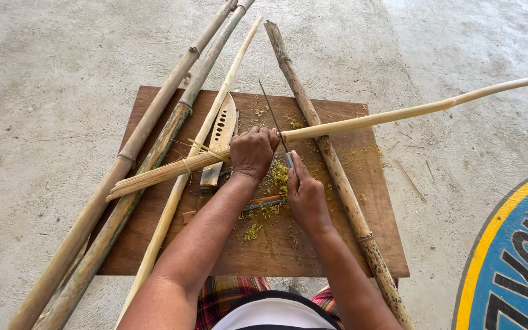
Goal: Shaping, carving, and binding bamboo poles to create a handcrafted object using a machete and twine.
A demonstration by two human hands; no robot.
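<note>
Bamboo strip (pixel 362 124): long, light, springy; lies across wooden board (pixel 154 244); hold near cut.
Left hand (pixel 252 153): fingers closed around strip.
Right hand (pixel 305 195): fingers wrapped on thin knife (pixel 274 119), blade at strip.

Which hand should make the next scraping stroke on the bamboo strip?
Probably the right hand: it holds the thin knife, whose blade lies against the bamboo strip. The left hand grips the strip, steadying it over the board.
</note>
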